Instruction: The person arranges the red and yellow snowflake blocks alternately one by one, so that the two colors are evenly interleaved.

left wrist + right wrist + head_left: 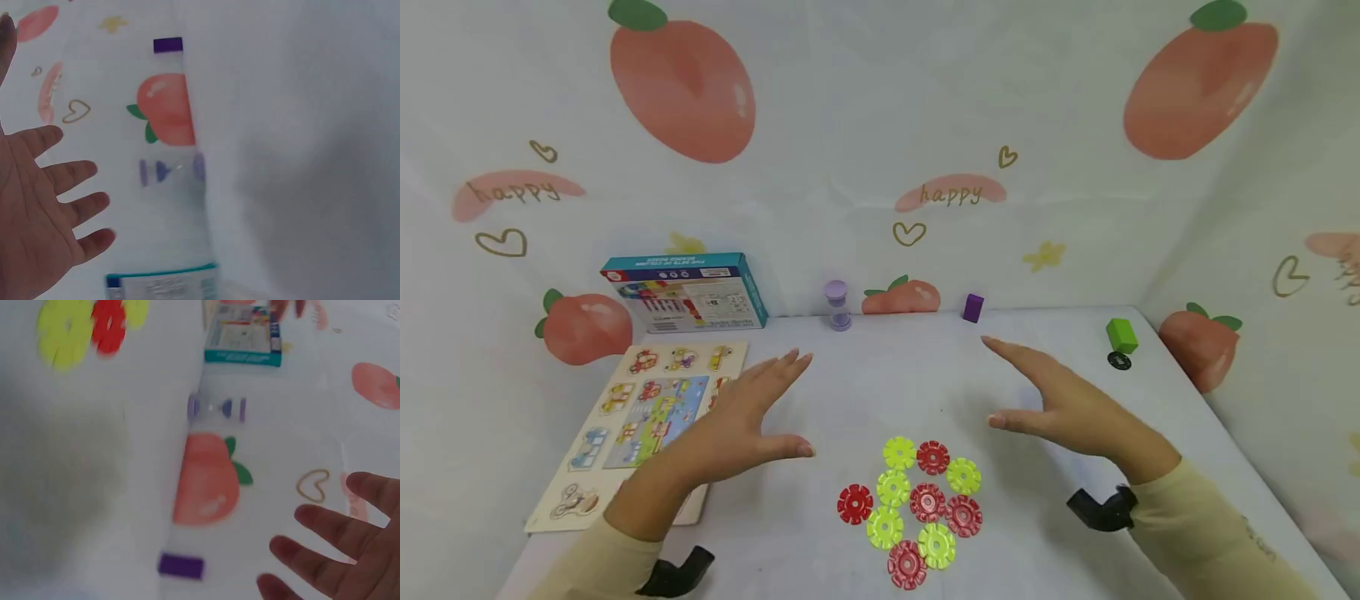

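Observation:
Both hands hover over the white table with fingers straight and thumbs apart, holding nothing. In the head view my left hand (pixel 735 421) overlaps the right edge of a wooden picture puzzle board (pixel 574 454). My right hand (pixel 1063 408) is over the right half of the table. Between and nearer than the hands lies a loose cluster of notched plastic discs, several yellow-green (pixel 885 527) and several red (pixel 907 565). They lie flat, side by side. In the left wrist view the left fingers (pixel 78 175) are spread; in the right wrist view the right fingers (pixel 337 531) are too.
At the back left a boxed toy set (pixel 688 292) stands behind the puzzle board. A purple hourglass (pixel 838 306) and a purple block (pixel 973 308) stand along the back edge. Far right are a green block (pixel 1122 336) and a black round piece (pixel 1119 361). A printed cloth (pixel 850 125) hangs behind.

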Demonstrator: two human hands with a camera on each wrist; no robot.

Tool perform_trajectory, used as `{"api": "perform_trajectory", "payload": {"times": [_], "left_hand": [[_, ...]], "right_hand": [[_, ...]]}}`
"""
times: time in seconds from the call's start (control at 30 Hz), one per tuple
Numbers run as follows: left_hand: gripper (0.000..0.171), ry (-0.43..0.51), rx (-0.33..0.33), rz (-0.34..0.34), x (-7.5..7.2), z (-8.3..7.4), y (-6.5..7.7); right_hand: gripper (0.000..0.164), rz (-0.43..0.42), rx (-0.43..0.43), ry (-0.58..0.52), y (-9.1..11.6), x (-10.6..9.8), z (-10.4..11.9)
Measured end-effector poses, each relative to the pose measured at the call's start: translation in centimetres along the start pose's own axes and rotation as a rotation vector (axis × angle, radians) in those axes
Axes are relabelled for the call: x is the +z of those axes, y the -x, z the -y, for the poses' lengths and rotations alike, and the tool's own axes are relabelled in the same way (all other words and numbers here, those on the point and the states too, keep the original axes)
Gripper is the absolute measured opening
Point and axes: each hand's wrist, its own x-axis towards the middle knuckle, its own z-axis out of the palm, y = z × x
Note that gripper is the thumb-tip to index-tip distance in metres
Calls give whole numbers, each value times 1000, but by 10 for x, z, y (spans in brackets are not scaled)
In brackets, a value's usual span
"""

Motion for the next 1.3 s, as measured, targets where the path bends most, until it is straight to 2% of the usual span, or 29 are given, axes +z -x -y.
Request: {"api": "perform_trajectory", "payload": {"times": [0.1, 0.17, 0.23, 0.3, 0.4, 0.47, 0.53, 0.67, 0.83, 0.93, 1.03, 1.1, 1.2, 1.3], "left_hand": [[95, 111, -38, 29, 25, -1, 4], [93, 138, -52, 59, 45, -3, 7], [91, 143, -49, 101, 64, -5, 9], [84, 131, -19, 142, 81, -5, 9], [62, 127, 35, 169, 97, -4, 9], [48, 140, 58, 161, 102, -3, 8], [37, 162, 64, 155, 105, -3, 7], [35, 199, 50, 174, 108, -7, 6], [40, 202, 0, 182, 110, -13, 6], [30, 249, -58, 184, 107, -13, 4], [20, 332, -164, 112, 101, -8, -3], [15, 393, -255, -1, 96, -1, -11], [21, 441, -391, -194, 90, 13, -27], [29, 412, -494, -321, 87, 31, -48]], "right_hand": [[75, 21, -25, -194, -7, 35, 1], [68, 67, -39, -313, -15, 63, 0], [65, 131, -33, -379, -23, 91, 1], [63, 176, -28, -360, -29, 115, 1], [58, 171, -27, -252, -35, 141, 3], [50, 137, -25, -172, -35, 149, 5], [45, 114, -16, -142, -33, 153, 8], [42, 118, 17, -152, -29, 153, 12], [33, 139, 95, -322, -28, 152, 13], [21, 102, 125, -453, -28, 149, 13], [11, 6, 109, -535, -28, 144, 13], [9, -69, 105, -557, -30, 138, 13], [10, -163, 135, -547, -38, 128, 12], [12, -195, 184, -501, -51, 119, 9]]}}
